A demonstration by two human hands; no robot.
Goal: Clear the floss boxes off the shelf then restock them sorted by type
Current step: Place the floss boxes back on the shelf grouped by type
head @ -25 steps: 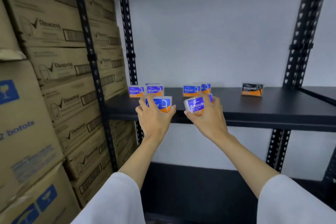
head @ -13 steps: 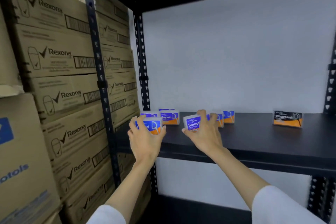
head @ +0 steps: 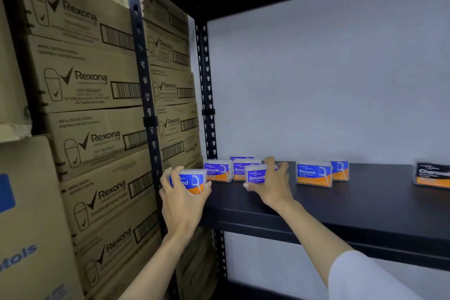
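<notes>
floss boxes: Round box (head: 192,181) gripped in left hand (head: 181,202) at shelf (head: 341,204) front-left corner | Smooth box (head: 255,175) pinched by right hand (head: 272,186) on shelf | behind: three Smooth boxes (head: 218,170), two Round boxes (head: 314,174), one Charcoal box (head: 432,175) far right

The left hand (head: 181,202) grips a blue-and-orange Round floss box (head: 192,181) at the left end of the black shelf (head: 353,204), while the right hand (head: 272,185) holds a Smooth floss box (head: 255,174) just in front of two more Smooth boxes (head: 218,170). Farther right stand a Round box (head: 314,173) and a black Charcoal box (head: 432,175); stacked Rexona cartons (head: 90,80) fill the left.
</notes>
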